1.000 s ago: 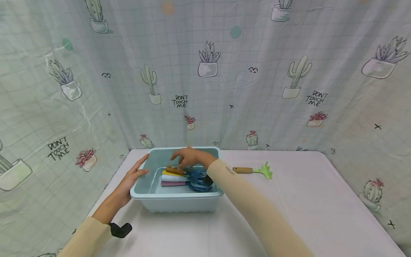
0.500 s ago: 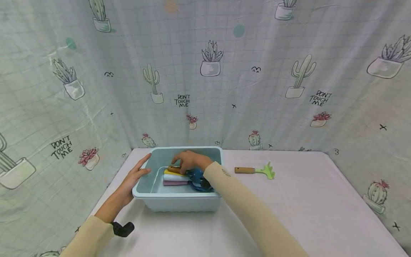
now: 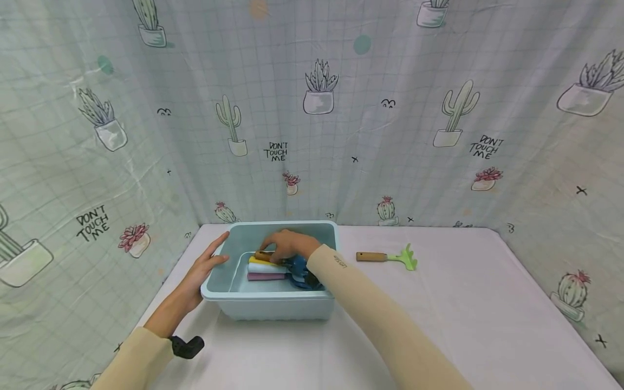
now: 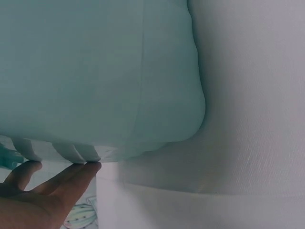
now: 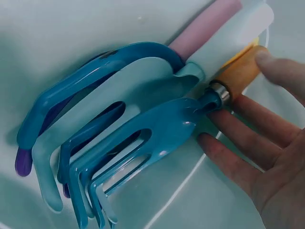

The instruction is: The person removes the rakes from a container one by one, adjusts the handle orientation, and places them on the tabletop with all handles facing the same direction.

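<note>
My right hand [image 3: 291, 244] reaches into a pale blue plastic basin [image 3: 268, 296]. In the right wrist view, that hand pinches the wooden handle of a blue garden hand rake [image 5: 176, 119], thumb on one side and fingers on the other. The rake lies on top of a stack of similar tools, its tines resting over theirs. Beneath it are a pale blue hand rake [image 5: 147, 74], a pink handle [image 5: 207, 28] and a yellow handle [image 3: 258, 261]. My left hand [image 3: 197, 276], fingers extended, rests against the basin's left side; the left wrist view shows its fingertips touching the wall.
A green hand rake [image 3: 407, 257] with a wooden handle lies on the white table [image 3: 439, 325], right of the basin. A cactus-print curtain [image 3: 341, 130] hangs behind and at both sides. A black device [image 3: 187, 348] is strapped to my left wrist.
My right hand's fingers have come down and closed around the blue rake's wooden handle. The left hand stays on the basin. The head view has shifted slightly.
</note>
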`<state>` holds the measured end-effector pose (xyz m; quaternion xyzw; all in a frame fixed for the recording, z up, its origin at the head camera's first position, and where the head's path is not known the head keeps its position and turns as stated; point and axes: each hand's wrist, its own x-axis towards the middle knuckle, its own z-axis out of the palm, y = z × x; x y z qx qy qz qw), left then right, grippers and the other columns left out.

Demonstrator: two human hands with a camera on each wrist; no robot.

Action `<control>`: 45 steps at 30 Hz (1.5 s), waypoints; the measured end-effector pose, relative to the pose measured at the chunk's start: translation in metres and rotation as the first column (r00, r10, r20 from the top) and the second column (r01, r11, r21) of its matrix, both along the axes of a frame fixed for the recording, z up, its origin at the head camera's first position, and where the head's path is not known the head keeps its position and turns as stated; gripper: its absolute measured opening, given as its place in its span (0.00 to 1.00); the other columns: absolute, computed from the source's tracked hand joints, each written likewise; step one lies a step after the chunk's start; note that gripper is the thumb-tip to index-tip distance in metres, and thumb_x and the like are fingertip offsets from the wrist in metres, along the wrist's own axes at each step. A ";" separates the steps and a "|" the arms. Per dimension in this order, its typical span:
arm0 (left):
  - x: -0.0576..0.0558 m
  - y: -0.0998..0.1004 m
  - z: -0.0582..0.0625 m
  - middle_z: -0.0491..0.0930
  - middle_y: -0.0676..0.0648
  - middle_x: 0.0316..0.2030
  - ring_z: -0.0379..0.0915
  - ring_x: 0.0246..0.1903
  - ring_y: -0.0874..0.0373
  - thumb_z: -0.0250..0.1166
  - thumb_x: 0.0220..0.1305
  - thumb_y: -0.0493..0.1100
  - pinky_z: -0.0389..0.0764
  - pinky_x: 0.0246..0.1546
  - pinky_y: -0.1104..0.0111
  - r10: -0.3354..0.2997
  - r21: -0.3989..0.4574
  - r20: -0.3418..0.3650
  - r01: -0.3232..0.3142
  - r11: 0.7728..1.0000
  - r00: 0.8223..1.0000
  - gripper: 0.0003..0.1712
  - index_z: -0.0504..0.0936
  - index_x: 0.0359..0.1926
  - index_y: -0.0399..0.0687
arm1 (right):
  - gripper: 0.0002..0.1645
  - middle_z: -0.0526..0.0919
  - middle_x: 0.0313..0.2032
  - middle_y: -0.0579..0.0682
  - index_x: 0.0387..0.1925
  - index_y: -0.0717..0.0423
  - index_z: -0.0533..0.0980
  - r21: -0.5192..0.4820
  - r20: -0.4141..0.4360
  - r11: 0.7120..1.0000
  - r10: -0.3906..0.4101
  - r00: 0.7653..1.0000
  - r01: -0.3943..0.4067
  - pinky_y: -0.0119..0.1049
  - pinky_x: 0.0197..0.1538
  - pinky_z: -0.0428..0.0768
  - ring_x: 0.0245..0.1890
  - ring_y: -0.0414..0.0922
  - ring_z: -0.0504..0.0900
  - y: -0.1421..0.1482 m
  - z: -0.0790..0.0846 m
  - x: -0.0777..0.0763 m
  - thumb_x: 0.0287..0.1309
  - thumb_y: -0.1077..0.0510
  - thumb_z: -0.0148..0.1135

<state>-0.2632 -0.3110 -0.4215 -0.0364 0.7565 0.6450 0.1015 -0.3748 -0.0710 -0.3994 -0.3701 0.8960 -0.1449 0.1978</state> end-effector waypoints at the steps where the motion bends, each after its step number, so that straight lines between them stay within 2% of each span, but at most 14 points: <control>1: 0.000 0.000 0.000 0.27 0.53 0.84 0.30 0.83 0.37 0.48 0.80 0.46 0.51 0.75 0.34 0.001 0.001 0.000 -0.001 1.000 1.000 0.40 0.42 0.82 0.79 | 0.28 0.76 0.69 0.48 0.69 0.40 0.76 0.007 -0.004 1.000 0.005 1.000 -0.005 0.45 0.63 0.79 0.56 0.46 0.73 0.000 0.000 0.001 0.70 0.55 0.65; 5: 0.000 0.000 0.001 0.27 0.52 0.84 0.31 0.83 0.36 0.48 0.80 0.46 0.51 0.75 0.34 0.001 0.003 -0.002 -0.001 1.000 1.000 0.40 0.42 0.82 0.79 | 0.30 0.76 0.70 0.46 0.69 0.38 0.75 0.049 -0.046 0.999 0.025 0.999 -0.023 0.43 0.61 0.80 0.54 0.45 0.73 -0.003 0.000 0.003 0.68 0.58 0.67; 10: 0.001 -0.001 0.000 0.27 0.53 0.84 0.30 0.83 0.37 0.48 0.80 0.45 0.50 0.75 0.33 0.001 0.000 -0.005 -0.001 1.000 1.000 0.40 0.43 0.82 0.78 | 0.33 0.79 0.67 0.45 0.68 0.35 0.76 0.052 -0.112 0.998 0.047 0.993 -0.041 0.35 0.49 0.83 0.47 0.45 0.77 -0.006 -0.003 0.004 0.65 0.61 0.69; 12: 0.001 0.000 0.000 0.27 0.53 0.84 0.29 0.83 0.37 0.48 0.80 0.45 0.49 0.75 0.34 -0.002 0.001 -0.007 0.002 1.000 1.000 0.40 0.43 0.82 0.77 | 0.33 0.80 0.67 0.45 0.67 0.36 0.77 0.047 -0.133 0.998 0.055 0.990 -0.049 0.35 0.50 0.83 0.47 0.44 0.78 -0.006 -0.004 0.004 0.65 0.62 0.70; 16: 0.000 0.000 0.000 0.28 0.52 0.84 0.30 0.83 0.37 0.49 0.79 0.44 0.51 0.76 0.35 -0.010 0.004 -0.012 0.010 1.000 1.000 0.40 0.43 0.83 0.76 | 0.33 0.79 0.67 0.45 0.67 0.37 0.77 0.054 -0.152 0.997 0.062 0.986 -0.055 0.38 0.58 0.83 0.51 0.42 0.77 -0.006 -0.006 0.003 0.64 0.62 0.71; 19: 0.000 0.000 0.001 0.28 0.52 0.84 0.31 0.83 0.36 0.49 0.80 0.45 0.52 0.75 0.34 -0.007 0.000 -0.014 0.007 1.000 1.000 0.40 0.43 0.82 0.77 | 0.33 0.80 0.67 0.45 0.67 0.37 0.77 0.054 -0.157 0.997 0.067 0.985 -0.059 0.38 0.60 0.82 0.51 0.42 0.77 -0.006 -0.006 0.003 0.63 0.63 0.71; 24: 0.000 0.000 0.001 0.27 0.52 0.84 0.31 0.83 0.35 0.48 0.80 0.45 0.52 0.74 0.33 -0.001 -0.004 -0.015 0.001 1.000 1.000 0.40 0.43 0.82 0.78 | 0.36 0.81 0.65 0.44 0.68 0.36 0.77 0.052 -0.159 0.996 0.077 0.984 -0.070 0.35 0.55 0.83 0.48 0.42 0.76 -0.008 -0.005 0.003 0.62 0.65 0.71; 30: -0.001 -0.001 0.000 0.27 0.51 0.84 0.31 0.83 0.36 0.48 0.80 0.45 0.52 0.75 0.34 -0.001 0.004 -0.008 0.001 1.000 1.000 0.40 0.43 0.82 0.77 | 0.38 0.80 0.66 0.45 0.69 0.37 0.75 0.052 -0.144 0.994 0.107 0.984 -0.100 0.33 0.53 0.83 0.48 0.42 0.76 -0.008 -0.002 0.004 0.60 0.65 0.73; 36: -0.001 0.000 -0.001 0.28 0.51 0.84 0.31 0.83 0.36 0.49 0.79 0.45 0.52 0.75 0.35 -0.007 0.003 -0.004 0.007 1.000 1.000 0.40 0.43 0.83 0.77 | 0.38 0.82 0.61 0.46 0.70 0.37 0.74 0.026 -0.130 0.993 0.116 0.985 -0.113 0.31 0.47 0.83 0.43 0.42 0.79 -0.003 0.002 0.001 0.62 0.67 0.70; 40: -0.002 0.000 -0.001 0.28 0.51 0.84 0.32 0.83 0.37 0.49 0.79 0.45 0.52 0.76 0.36 -0.004 0.008 -0.004 0.004 1.000 1.000 0.40 0.43 0.82 0.78 | 0.38 0.84 0.58 0.46 0.70 0.36 0.74 0.012 -0.126 0.993 0.115 0.985 -0.114 0.32 0.50 0.83 0.46 0.41 0.80 0.000 0.009 -0.001 0.63 0.68 0.67; 45: -0.001 -0.001 -0.002 0.28 0.52 0.84 0.32 0.83 0.37 0.49 0.80 0.46 0.53 0.75 0.35 0.006 0.002 0.000 -0.006 1.000 1.000 0.40 0.43 0.82 0.79 | 0.34 0.81 0.64 0.46 0.71 0.42 0.73 -0.020 -0.129 0.988 0.152 0.980 -0.156 0.37 0.62 0.81 0.58 0.44 0.82 0.006 0.019 0.001 0.67 0.67 0.63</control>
